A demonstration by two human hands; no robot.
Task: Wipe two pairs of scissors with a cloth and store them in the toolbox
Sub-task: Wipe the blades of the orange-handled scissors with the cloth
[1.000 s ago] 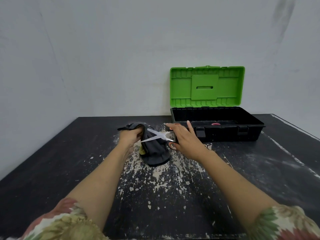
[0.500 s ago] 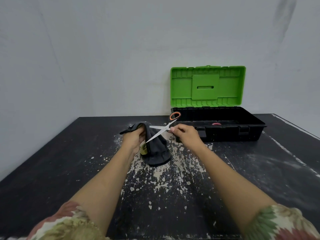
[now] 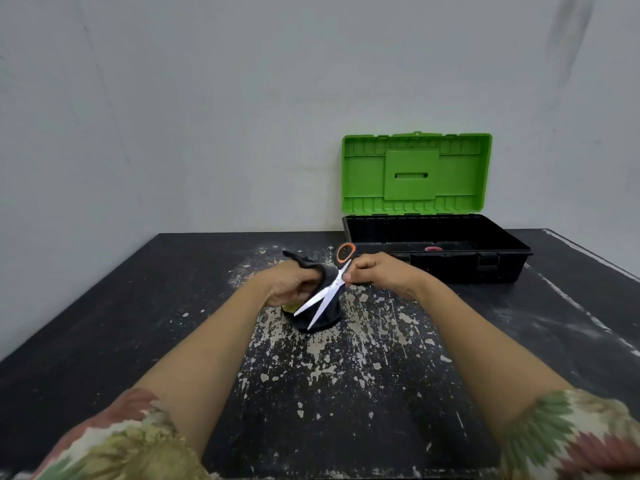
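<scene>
Orange-handled scissors (image 3: 329,289) between right fingers (image 3: 349,277)

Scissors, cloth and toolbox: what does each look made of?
Scissors: bright reflective blades, likely steel; orange handle loop, probably plastic. Cloth: dark, matte, limp fabric. Toolbox: moulded plastic by its look, with a ribbed glossy green lid and a black base.

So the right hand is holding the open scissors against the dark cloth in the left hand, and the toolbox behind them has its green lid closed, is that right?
Not quite: the head view shows the toolbox with its green lid standing open, not closed. The rest holds: the right hand holds the open scissors against the dark cloth in the left hand.
</scene>
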